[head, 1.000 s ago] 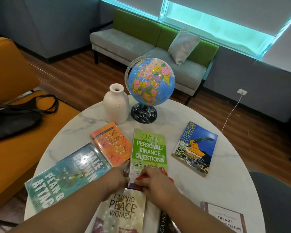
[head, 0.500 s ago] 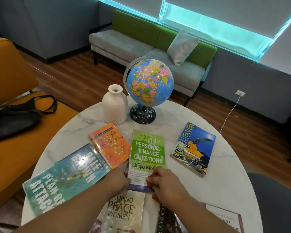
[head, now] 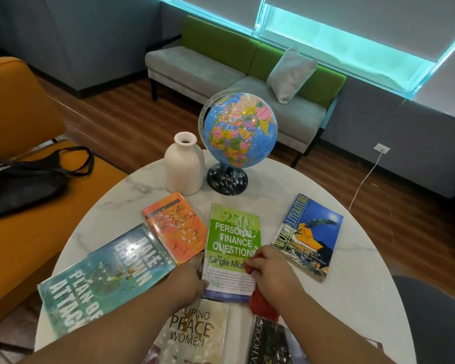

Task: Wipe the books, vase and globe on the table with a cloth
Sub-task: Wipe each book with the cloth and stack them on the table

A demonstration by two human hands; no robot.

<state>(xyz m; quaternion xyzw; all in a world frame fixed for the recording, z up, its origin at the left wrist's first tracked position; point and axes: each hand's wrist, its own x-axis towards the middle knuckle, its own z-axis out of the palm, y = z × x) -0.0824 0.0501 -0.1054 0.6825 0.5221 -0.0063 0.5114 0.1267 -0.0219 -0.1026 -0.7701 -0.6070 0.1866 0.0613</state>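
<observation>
A green finance book lies flat in the middle of the round marble table. My left hand grips its lower left corner. A red cloth is bunched in my right hand, which presses it on the book's right edge. Around it lie an orange book, a teal book, a blue literature book, a peace women book and a dark book. Behind them stand a white vase and a globe.
An orange seat with a black bag is close on the left. A grey and green sofa stands beyond the table. A dark chair is at the right. A white cable runs to a wall socket.
My right hand with the red cloth has slid from the book's bottom edge up and right along its right side. My left hand stays on the lower left corner.
</observation>
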